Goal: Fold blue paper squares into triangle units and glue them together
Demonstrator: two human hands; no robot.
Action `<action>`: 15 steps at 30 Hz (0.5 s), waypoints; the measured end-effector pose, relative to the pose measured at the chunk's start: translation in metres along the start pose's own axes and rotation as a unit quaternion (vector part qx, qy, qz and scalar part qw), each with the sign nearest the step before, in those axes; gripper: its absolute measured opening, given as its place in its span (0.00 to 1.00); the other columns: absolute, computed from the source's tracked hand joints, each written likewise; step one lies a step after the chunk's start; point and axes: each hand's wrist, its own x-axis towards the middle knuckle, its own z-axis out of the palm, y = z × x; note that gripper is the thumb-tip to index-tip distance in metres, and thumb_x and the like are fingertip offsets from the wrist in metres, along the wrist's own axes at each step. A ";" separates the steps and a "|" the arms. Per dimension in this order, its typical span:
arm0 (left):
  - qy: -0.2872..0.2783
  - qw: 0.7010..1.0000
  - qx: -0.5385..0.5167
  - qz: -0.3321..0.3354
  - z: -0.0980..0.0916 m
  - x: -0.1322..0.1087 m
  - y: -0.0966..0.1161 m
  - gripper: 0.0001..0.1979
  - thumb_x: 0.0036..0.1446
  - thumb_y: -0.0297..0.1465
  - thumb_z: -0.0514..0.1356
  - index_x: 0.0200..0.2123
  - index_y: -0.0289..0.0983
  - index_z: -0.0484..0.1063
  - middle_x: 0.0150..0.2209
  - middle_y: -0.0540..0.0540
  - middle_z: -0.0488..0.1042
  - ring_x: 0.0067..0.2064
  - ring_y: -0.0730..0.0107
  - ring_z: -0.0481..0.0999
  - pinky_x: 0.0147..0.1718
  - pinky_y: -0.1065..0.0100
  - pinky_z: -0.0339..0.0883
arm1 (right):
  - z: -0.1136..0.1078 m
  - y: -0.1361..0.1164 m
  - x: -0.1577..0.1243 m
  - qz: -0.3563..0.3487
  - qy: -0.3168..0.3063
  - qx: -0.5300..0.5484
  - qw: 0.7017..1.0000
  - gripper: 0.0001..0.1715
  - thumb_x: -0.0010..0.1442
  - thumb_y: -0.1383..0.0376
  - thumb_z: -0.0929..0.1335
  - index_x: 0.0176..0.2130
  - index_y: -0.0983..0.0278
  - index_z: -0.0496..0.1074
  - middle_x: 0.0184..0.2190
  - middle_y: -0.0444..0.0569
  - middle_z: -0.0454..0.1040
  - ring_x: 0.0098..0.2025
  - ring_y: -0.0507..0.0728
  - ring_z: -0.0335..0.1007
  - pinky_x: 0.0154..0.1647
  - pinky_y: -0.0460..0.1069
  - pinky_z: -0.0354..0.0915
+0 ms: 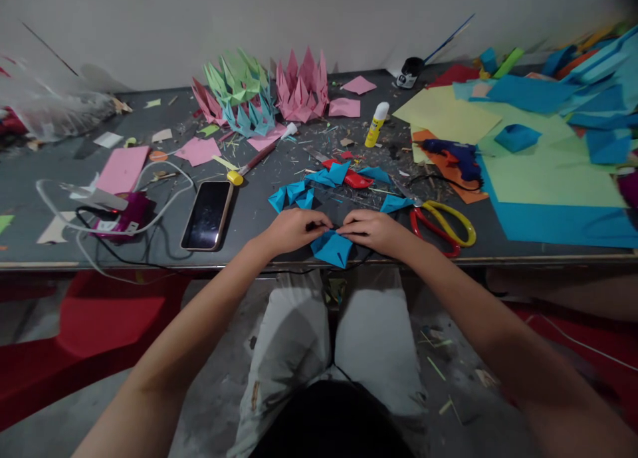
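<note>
Near the table's front edge lies a folded blue paper piece [333,248], with both hands at its far edge. My left hand [298,229] is closed, its thumb and fingers pinching the paper's upper left side. From the other side my right hand [375,230] presses its bunched fingertips on the same piece. Beyond the hands, several folded blue paper units [295,193] lie in a loose arc. Red-handled scissors or a knife [355,177] rest among them. By my right wrist are scissors [443,225] with red and yellow handles.
A phone [207,216] and a purple power strip [130,215] with cables lie left. Behind stand folded paper crowns, one pink [302,89], and a glue stick [377,124]. A blue glue gun [456,157] and paper sheets [558,222] are right. Scraps litter the table.
</note>
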 end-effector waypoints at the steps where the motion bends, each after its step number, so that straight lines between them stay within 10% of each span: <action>1: 0.000 1.000 -0.001 0.012 0.000 0.000 0.000 0.10 0.56 0.32 0.53 0.38 0.40 0.73 0.33 0.51 0.75 0.32 0.75 0.72 0.29 0.75 0.59 | 0.000 0.000 0.000 -0.007 0.001 -0.004 1.000 0.16 0.62 0.63 0.60 0.38 0.63 0.75 0.32 0.51 0.72 0.34 0.53 0.68 0.36 0.47 0.65; 15: 0.032 0.991 0.102 0.081 0.005 -0.010 0.002 0.11 0.60 0.29 0.50 0.39 0.40 0.71 0.37 0.50 0.72 0.37 0.74 0.72 0.29 0.75 0.59 | -0.004 0.009 0.003 -0.054 -0.025 -0.041 0.997 0.18 0.63 0.64 0.59 0.37 0.65 0.76 0.32 0.51 0.71 0.33 0.52 0.68 0.34 0.46 0.64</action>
